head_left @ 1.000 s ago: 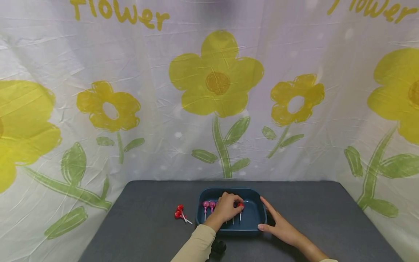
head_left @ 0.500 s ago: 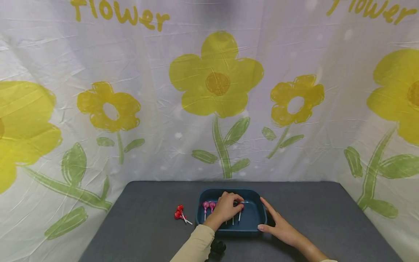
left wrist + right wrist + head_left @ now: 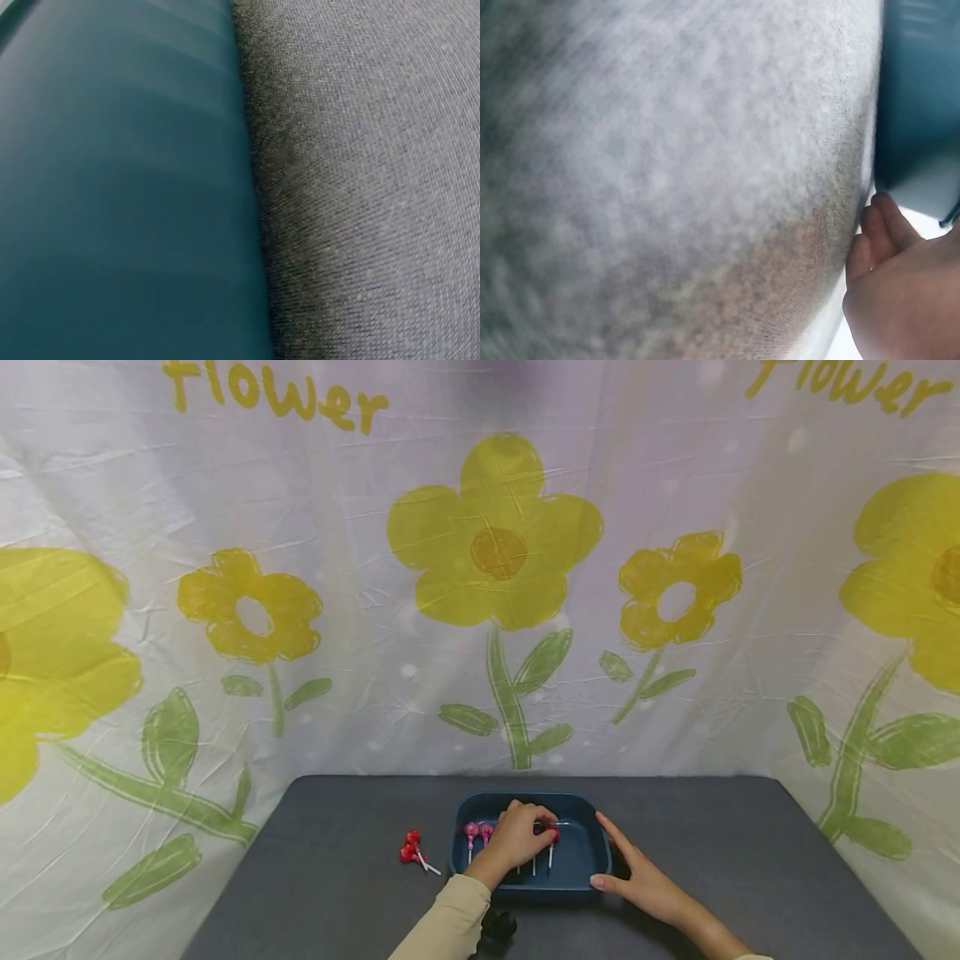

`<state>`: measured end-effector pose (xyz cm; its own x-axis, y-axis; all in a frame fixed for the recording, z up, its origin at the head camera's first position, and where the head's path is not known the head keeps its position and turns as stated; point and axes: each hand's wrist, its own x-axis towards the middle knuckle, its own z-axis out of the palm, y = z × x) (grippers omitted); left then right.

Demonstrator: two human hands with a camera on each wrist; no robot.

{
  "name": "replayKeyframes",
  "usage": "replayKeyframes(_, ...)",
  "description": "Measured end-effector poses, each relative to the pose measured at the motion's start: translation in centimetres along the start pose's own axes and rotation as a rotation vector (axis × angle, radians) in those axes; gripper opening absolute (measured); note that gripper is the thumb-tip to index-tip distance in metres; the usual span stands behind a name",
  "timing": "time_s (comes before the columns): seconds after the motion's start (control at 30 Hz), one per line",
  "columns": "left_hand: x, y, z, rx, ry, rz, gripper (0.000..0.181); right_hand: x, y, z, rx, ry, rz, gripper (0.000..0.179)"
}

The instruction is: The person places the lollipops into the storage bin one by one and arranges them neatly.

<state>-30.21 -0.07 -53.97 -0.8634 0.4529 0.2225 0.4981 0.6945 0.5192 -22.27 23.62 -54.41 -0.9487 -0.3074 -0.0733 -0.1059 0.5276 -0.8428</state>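
My left hand [image 3: 517, 835] reaches into a dark blue rectangular tray [image 3: 592, 843], its thumb and fingers pinching a red lollipop [image 3: 554, 834] whose white stick points toward me. Pink lollipops [image 3: 471, 830] lie side by side at the tray's left, sticks also toward me. More sticks show beside the hand, their heads hidden behind it. At the tray's right end, my right hand [image 3: 641, 877] rests with fingers extended along the wall and thumb at the front corner. In the right wrist view, the right hand's fingers [image 3: 889, 225] meet the tray's outer side.
Several red lollipops [image 3: 412, 846] lie in a small pile on the dark grey table [image 3: 337, 877], left of the tray. A black rounded object [image 3: 499, 926] shows beside the left sleeve. Behind the table hangs a flower-printed curtain [image 3: 360, 693].
In the left hand's pinch, the red lollipop turned slightly, its stick tilting and then coming straighter again. The right hand and the tray have stayed in place.
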Motion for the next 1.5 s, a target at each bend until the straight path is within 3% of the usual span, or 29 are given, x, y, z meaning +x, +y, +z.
replayKeyframes(0.57,0.1,-0.2,-0.2,-0.031,-0.003,-0.015,0.019,0.1,0.1,0.1,0.011,0.002,0.005,0.088)
replayKeyframes(0.77,0.0,-0.5,-1.0,-0.071,0.02,-0.007,0.018,0.2,0.1,0.0,0.002,0.001,0.018,0.088)
replayKeyframes(1.0,-0.7,-1.1,-3.2,-0.095,0.038,0.021,0.021,0.3,-0.1,0.0,-0.006,0.008,0.036,0.089)
replayKeyframes(1.23,-2.2,-1.7,-6.7,-0.14,0.04,0.037,0.025,0.2,-0.1,0.0,-0.023,0.014,0.021,0.089)
replayKeyframes(1.5,-4.4,-4.1,-10.7,-0.148,0.131,-0.021,0.022,0.1,0.0,0.0,-0.016,0.008,0.016,0.089)
